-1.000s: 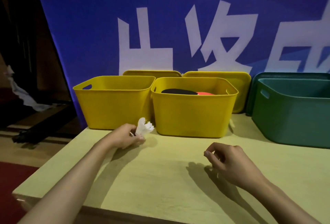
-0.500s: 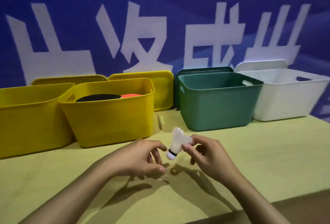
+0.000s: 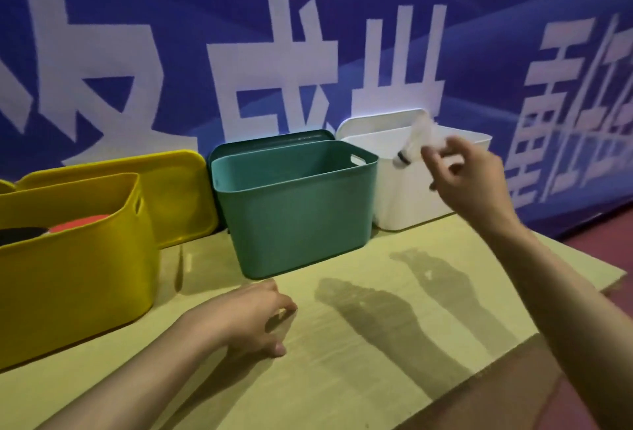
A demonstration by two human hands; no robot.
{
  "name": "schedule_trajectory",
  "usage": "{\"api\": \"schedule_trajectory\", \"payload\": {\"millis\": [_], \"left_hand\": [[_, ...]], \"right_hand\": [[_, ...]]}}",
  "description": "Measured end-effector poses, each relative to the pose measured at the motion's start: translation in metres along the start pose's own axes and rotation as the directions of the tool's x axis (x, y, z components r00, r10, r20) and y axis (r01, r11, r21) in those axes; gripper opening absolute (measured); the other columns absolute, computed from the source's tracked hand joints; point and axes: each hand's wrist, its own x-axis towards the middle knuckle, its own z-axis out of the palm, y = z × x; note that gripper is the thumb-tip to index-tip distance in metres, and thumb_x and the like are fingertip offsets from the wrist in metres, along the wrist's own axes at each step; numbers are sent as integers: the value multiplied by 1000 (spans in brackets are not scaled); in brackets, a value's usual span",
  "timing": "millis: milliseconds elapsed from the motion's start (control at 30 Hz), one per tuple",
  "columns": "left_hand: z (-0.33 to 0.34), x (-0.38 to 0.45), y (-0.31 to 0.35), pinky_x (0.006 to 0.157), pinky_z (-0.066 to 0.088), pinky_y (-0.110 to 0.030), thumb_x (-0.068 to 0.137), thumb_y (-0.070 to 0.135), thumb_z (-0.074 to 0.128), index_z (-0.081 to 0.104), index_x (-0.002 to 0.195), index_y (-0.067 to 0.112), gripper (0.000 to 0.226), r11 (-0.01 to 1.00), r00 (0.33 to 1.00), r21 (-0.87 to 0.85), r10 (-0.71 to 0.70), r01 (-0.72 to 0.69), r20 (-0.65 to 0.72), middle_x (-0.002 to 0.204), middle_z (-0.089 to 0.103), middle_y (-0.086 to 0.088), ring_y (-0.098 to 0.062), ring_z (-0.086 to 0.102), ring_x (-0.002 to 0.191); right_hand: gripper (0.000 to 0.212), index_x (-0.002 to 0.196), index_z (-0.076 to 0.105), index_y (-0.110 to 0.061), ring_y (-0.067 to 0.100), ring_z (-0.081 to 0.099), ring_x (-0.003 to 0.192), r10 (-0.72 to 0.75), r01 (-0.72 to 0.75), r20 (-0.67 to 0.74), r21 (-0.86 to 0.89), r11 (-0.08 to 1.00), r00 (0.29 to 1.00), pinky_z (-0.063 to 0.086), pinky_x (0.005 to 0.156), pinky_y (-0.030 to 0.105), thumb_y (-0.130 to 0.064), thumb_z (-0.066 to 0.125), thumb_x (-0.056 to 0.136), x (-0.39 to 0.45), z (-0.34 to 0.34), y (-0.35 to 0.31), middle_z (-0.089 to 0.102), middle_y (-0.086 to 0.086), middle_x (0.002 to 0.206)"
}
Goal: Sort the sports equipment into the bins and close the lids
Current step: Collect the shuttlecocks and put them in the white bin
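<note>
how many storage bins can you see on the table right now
3: a yellow bin at the left, a green bin in the middle, and a white bin to its right, behind the right hand. More may sit beyond the left edge.

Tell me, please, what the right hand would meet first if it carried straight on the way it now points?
Probably the open white bin: the right hand holds the shuttlecock at its rim, pointing away from the person. Depth is unclear, so it may already be over the opening.
</note>
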Motion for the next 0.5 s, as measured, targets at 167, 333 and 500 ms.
{"api": "schedule_trajectory", "payload": {"millis": [167,333,500], "left_hand": [[-10,8,12,94,55,-33,88,50,72,44,148,41,67,990,995,143,1,-15,99,125,48,9,-14,52,109],[-9,8,15,95,54,-33,92,49,68,39,152,39,67,982,993,188,-13,-10,120,126,45,7,-15,52,109],[-6,-4,2,108,46,-36,94,53,60,39,151,44,61,1000,999,25,5,-6,52,139,43,11,-13,44,125]], "right_hand": [[36,123,63,-15,20,64,97,4,-11,-41,-190,982,999,48,80,33,-42,60,99,103,18,31,66,8,116],[59,146,42,-21,31,64,109,233,-155,173,-372,915,957,54,95,45,-36,69,95,109,43,57,50,15,139],[45,136,53,-22,20,61,103,136,-52,216,-356,933,967,55,90,42,-32,67,95,44,47,53,60,8,127]]}}
